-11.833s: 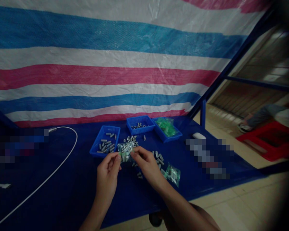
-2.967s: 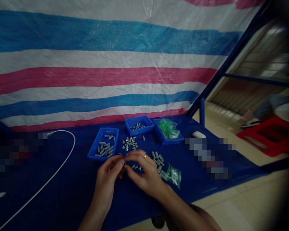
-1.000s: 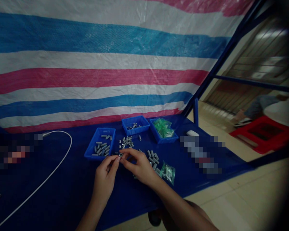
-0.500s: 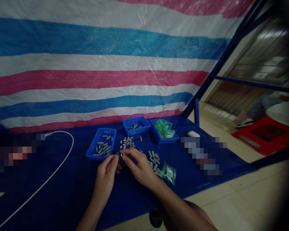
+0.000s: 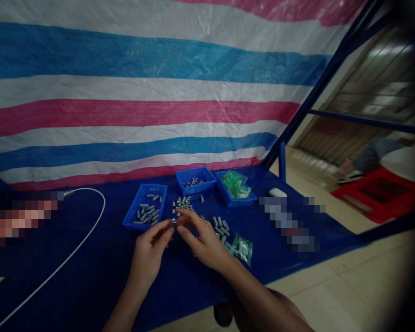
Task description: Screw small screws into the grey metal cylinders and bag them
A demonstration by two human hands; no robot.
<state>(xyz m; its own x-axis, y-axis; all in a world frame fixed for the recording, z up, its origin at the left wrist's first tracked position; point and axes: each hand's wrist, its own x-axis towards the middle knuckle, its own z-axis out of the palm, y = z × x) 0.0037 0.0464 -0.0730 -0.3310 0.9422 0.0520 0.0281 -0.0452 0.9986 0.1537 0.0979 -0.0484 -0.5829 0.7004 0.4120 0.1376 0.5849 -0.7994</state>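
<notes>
My left hand (image 5: 150, 249) pinches a small silvery metal cylinder (image 5: 174, 222) upright between thumb and fingers, its bright round end uppermost. My right hand (image 5: 202, 240) is just to its right, with thumb and index finger apart; I see nothing held between them. Behind the hands, small shiny metal fittings (image 5: 184, 202) lie in a loose pile. To the right of my right hand are several grey metal cylinders (image 5: 221, 226) and a clear greenish plastic bag (image 5: 242, 249) with metal parts inside.
On the blue table (image 5: 90, 286) stand a blue tray (image 5: 129, 216) of metal cylinders, a second blue tray (image 5: 181, 186) of small fittings and a third blue tray (image 5: 228, 201) of green bags. A white cable (image 5: 79, 246) curves at left. A white object (image 5: 277, 192) lies at right.
The metal cylinder has turned from showing its ring-like end to standing upright in my left fingers. My right fingers have spread and drawn slightly away from it.
</notes>
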